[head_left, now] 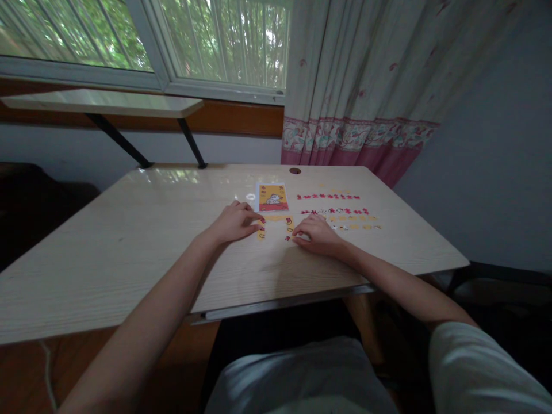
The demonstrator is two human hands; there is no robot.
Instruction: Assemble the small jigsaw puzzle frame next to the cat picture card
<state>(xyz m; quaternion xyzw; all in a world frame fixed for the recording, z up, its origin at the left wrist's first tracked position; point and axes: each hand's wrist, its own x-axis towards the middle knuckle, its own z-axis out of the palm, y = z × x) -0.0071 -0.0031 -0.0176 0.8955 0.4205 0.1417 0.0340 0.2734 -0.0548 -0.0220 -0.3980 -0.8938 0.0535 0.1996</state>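
On the desk lies a partly joined jigsaw puzzle, yellow strips forming a top edge and two sides. My left hand rests at its left side, index finger and thumb apart, their tips touching the left column of pieces. At the right side, my right hand has its thumb and index finger pinched at a small red puzzle piece, just below the right column. Directly behind the puzzle lies a picture card showing a white animal on yellow and red.
Loose red pieces lie in a row at the right, with more mixed red, white and yellow pieces in rows nearer me. A raised shelf stands at the back left. The desk has a cable hole near its back edge.
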